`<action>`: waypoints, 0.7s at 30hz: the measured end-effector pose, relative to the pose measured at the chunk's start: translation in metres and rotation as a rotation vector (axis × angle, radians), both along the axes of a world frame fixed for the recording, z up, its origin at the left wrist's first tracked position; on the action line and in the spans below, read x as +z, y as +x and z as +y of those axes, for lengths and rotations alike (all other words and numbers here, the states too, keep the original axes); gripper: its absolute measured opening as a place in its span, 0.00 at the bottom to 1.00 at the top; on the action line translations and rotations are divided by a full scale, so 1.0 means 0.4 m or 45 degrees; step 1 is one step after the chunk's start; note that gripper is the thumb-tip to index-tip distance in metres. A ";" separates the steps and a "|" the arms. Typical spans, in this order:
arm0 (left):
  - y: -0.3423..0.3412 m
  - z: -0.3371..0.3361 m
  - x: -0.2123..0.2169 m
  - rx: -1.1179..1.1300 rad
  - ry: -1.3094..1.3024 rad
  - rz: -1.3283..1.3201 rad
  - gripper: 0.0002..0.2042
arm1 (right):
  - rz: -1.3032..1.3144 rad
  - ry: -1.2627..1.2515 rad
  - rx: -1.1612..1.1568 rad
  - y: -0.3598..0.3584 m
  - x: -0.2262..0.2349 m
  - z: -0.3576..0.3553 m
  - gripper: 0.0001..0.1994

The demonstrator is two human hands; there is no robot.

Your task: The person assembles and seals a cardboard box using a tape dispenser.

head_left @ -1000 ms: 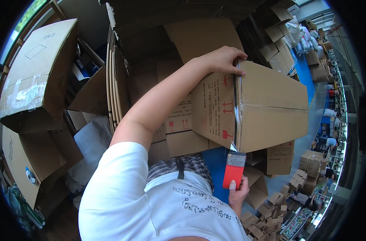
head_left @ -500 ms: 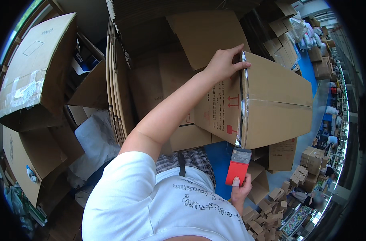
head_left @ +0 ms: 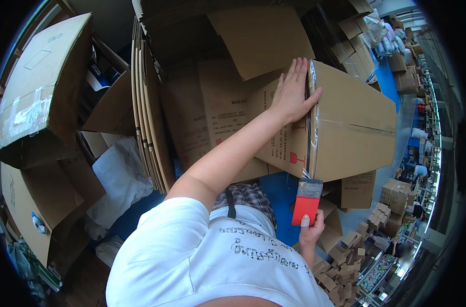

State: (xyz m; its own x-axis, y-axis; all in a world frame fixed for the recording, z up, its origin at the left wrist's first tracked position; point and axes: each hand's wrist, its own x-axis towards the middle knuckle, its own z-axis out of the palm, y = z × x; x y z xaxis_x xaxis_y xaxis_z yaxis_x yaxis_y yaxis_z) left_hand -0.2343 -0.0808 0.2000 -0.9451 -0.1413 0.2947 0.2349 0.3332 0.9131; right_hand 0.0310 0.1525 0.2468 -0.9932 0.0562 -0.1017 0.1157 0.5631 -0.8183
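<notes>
A brown cardboard box (head_left: 353, 123) stands in front of me, slightly right of the middle. Clear shiny tape (head_left: 312, 138) runs along its edge from far to near. My left hand (head_left: 293, 94) lies on the box's printed side near the far end of that edge, fingers stretched out and thumb reaching over the tape. In my right hand (head_left: 312, 229) is a red tape dispenser (head_left: 306, 205), gripped by its body. The dispenser's grey head is at the near end of the taped edge. Some right-hand fingers are hidden behind the dispenser.
Flattened cardboard sheets (head_left: 146, 107) stand upright left of the box. Further left are a large taped carton (head_left: 36, 84) and a crumpled white sheet (head_left: 121, 176). Open cardboard (head_left: 261, 38) rises behind. Many small cartons (head_left: 340, 261) are piled at the lower right.
My left hand has gone from holding the far corner to lying flatter on the box's side. The dispenser in my right hand has moved slightly away from me, and the box has shifted a little.
</notes>
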 end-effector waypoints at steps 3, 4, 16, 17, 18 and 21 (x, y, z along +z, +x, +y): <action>0.007 0.003 0.000 0.067 -0.093 -0.006 0.41 | 0.024 0.036 0.019 -0.002 0.000 -0.004 0.15; 0.009 0.004 0.003 0.106 -0.144 -0.013 0.41 | 0.022 0.074 0.030 -0.001 0.000 -0.005 0.15; 0.024 -0.008 0.094 0.115 -0.209 0.505 0.27 | 0.001 0.011 -0.022 0.004 -0.006 -0.021 0.12; 0.028 0.008 0.109 0.066 -0.194 0.491 0.27 | -0.001 0.010 -0.005 0.007 -0.004 -0.019 0.12; 0.027 0.025 0.118 -0.205 -0.476 0.561 0.26 | -0.001 0.008 0.015 0.007 0.000 -0.017 0.12; 0.038 0.081 0.092 -0.515 -0.847 0.623 0.24 | 0.036 -0.032 -0.026 0.004 0.010 -0.030 0.12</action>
State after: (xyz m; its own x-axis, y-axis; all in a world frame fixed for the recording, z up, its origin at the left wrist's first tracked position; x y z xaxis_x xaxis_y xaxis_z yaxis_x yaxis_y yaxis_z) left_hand -0.2191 -0.0483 0.2367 -0.6342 0.5149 0.5768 0.7577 0.5623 0.3312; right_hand 0.0325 0.1407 0.2507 -0.9944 0.0745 -0.0749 0.1034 0.5400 -0.8353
